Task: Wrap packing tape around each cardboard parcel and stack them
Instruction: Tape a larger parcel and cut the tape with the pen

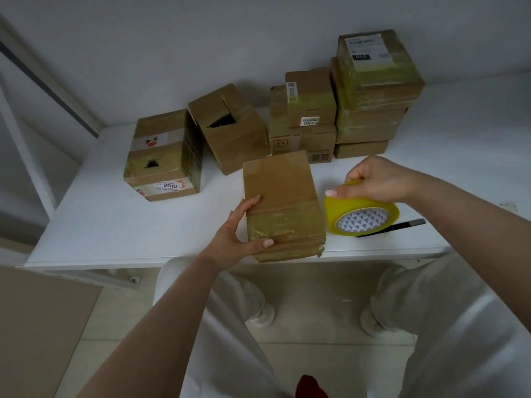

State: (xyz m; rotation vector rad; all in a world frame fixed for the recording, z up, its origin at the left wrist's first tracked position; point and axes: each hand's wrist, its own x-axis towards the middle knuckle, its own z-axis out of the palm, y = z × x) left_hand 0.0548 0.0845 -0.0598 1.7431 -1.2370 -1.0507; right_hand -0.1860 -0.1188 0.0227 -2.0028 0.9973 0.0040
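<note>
A cardboard parcel [283,202] with tape bands near its front end lies at the front edge of the white table [115,222]. My left hand [238,231] grips its left side, thumb on the top face. To its right, my right hand [376,179] grips the top of a yellow tape roll [360,214] standing on edge on the table. At the back right stand two stacks of taped parcels, a tall one [373,90] and a lower one [304,116]. Two more parcels sit at the back left: one with a torn top [230,127], one labelled 2010 [163,153].
A black utility knife [402,225] lies on the table just behind the tape roll. A grey wall runs behind the table. My legs in light trousers and a white chair seat [178,282] are below the table's front edge.
</note>
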